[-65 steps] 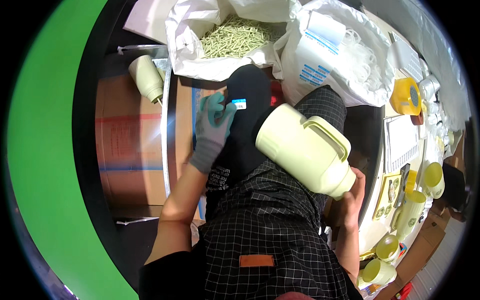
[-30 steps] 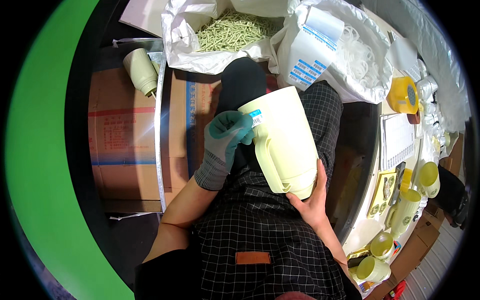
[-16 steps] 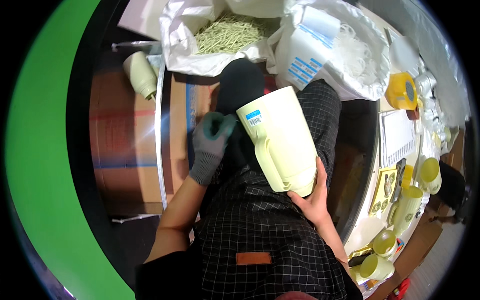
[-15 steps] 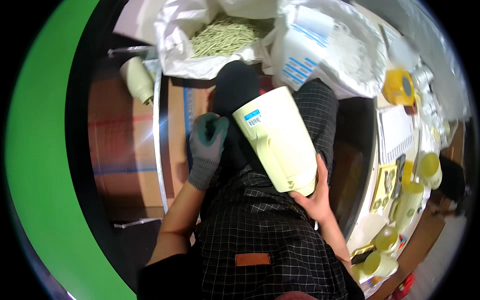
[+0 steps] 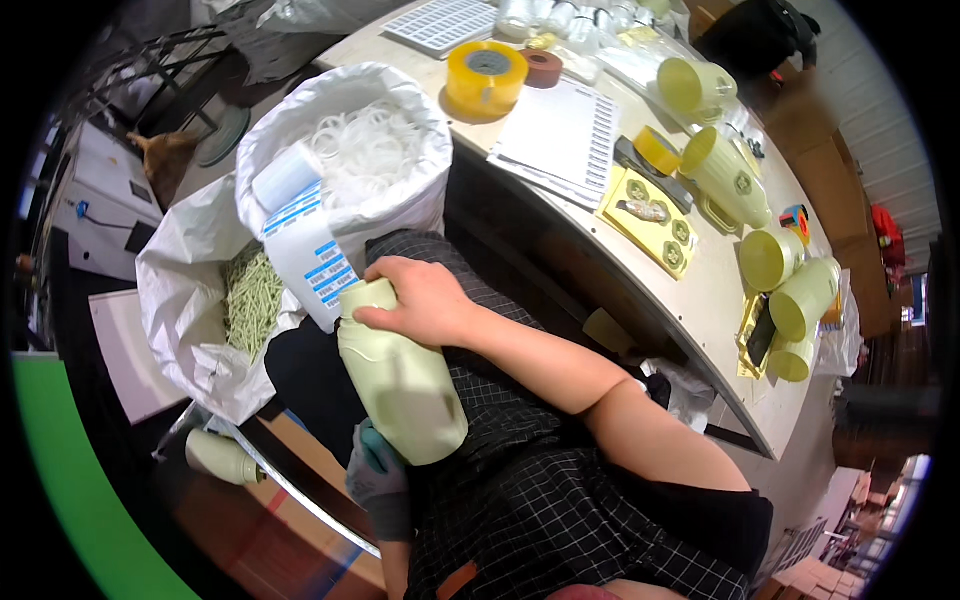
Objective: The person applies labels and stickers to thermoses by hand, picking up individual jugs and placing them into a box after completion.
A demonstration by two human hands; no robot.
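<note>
A pale yellow-green plastic jug body (image 5: 405, 400) lies slanted over my lap, its wide end toward me. My bare right hand (image 5: 420, 300) is closed round its narrow neck at the far end. Just beyond those fingers hangs a strip of blue-and-white labels (image 5: 312, 262), unrolled from a label roll (image 5: 285, 178) at the white bag. My left hand (image 5: 375, 468), in a grey and teal glove, is beside the jug's wide end with its fingers curled. Whether it touches the jug or has something small in it is hidden.
One white bag (image 5: 425, 165) holds clear rings; another (image 5: 190, 290) holds pale green sticks. On the table (image 5: 640, 285) at right are a tape roll (image 5: 485, 80), a notebook (image 5: 560, 135), sticker sheets (image 5: 655, 222) and several pale green jugs (image 5: 805, 300). Another jug body (image 5: 222, 457) lies at left.
The view has swung right toward the table. My right hand has shifted to the neck, now pointing away, and the jug has turned over, its label out of sight. My left hand is nearer the wide end.
</note>
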